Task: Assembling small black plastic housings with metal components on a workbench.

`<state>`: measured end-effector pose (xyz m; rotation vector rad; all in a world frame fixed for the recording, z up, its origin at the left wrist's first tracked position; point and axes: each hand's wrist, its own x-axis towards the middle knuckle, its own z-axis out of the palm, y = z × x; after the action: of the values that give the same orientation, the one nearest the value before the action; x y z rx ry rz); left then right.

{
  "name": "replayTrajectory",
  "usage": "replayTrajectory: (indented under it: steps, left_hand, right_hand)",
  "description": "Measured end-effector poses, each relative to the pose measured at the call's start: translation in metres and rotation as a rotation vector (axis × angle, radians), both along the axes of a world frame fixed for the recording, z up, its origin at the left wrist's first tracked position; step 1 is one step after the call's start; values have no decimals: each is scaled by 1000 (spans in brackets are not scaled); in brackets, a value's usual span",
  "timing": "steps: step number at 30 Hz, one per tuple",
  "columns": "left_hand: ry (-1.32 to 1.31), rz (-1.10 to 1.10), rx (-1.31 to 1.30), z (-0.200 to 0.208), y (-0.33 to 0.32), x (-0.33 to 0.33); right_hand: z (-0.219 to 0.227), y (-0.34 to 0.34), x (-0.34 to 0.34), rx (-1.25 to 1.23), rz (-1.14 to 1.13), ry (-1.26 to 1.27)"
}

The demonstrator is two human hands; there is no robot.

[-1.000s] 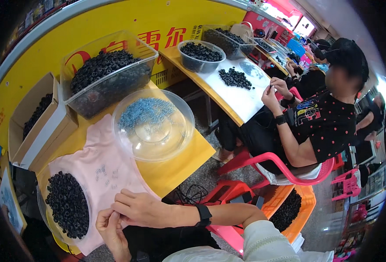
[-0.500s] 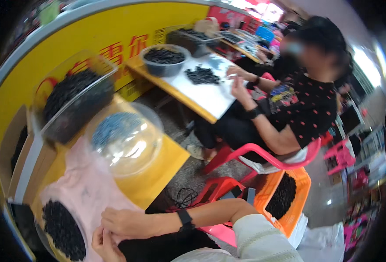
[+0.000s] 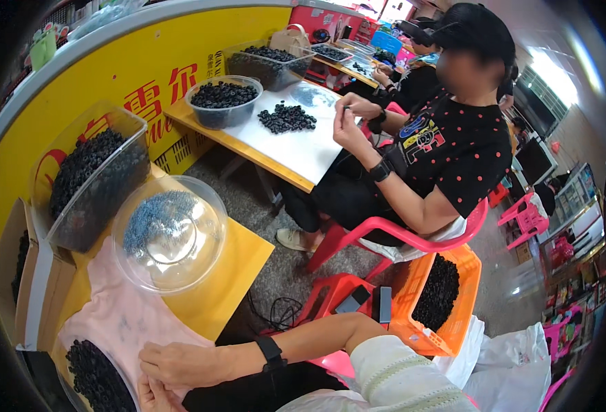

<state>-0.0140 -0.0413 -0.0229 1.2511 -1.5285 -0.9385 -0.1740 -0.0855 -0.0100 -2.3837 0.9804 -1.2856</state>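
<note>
My right hand (image 3: 183, 364) and my left hand (image 3: 155, 395) meet low in the view, above a pink cloth (image 3: 131, 309). The fingers of both are pinched close together, and whatever lies between them is too small or hidden to make out. Just left of them sits a bowl of small black ring-like pieces (image 3: 97, 374), cut off by the lower edge. Beyond the cloth rests a clear round plastic lid (image 3: 207, 257) with a heap of tiny blue-grey bits (image 3: 153, 218) in it.
A clear bin of black pieces (image 3: 90, 172) and a cardboard box (image 3: 45, 288) stand at the left. An orange crate (image 3: 402, 323) and a red stool (image 3: 327, 295) are at my right. Across from me, a co-worker (image 3: 447, 137) handles small pieces at a white-topped table (image 3: 303, 154).
The view has swung slightly, so the surroundings sit further left. My hands stay pinched together over the cloth. The co-worker's hands have come up a little, closer together.
</note>
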Motion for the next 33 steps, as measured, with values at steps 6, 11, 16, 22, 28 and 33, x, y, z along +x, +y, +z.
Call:
replayTrajectory:
  steps: [6,11,16,22,28,33]
  left_hand:
    - [295,202,525,-14,-4,5]
    - [256,250,305,-15,-5,-2]
    - [316,154,328,-2,-12,-11]
    - [692,-1,362,-7,-2,1]
    - [756,-24,373,-5,-5,0]
    - [745,-15,328,2,-8,-5]
  right_hand:
    - [-11,3,-2,44,25,28]
    - [-29,2,6,87,83,-41]
    - [-9,0,-6,199,17,18]
    - [10,-6,-4,261,-2,-2]
    - [13,-3,-8,235,26,39]
    - [17,-1,-9,188,16,100]
